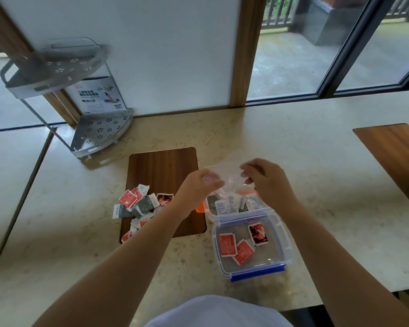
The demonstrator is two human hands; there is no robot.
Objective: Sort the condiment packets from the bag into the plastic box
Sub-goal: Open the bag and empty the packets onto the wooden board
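both hands, left hand (202, 182) and right hand (261, 177), pinch the clear plastic bag (227, 179) above the lidded clear plastic box (252, 246), which holds red packets (228, 244). a sudden tip could spill leftovers past the box, toward the loose pile of packets (139, 206).

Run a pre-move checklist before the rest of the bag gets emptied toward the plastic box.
1. Both hands hold the clear bag: left hand and right hand pinch it. Ok.
2. Bag sits over the orange-rimmed box: ok.
3. Packets left inside the bag: cannot tell.
4. Blue-clipped container open, holding red packets: ok.
5. Loose packet pile on the wooden inlay cleared: not ok.
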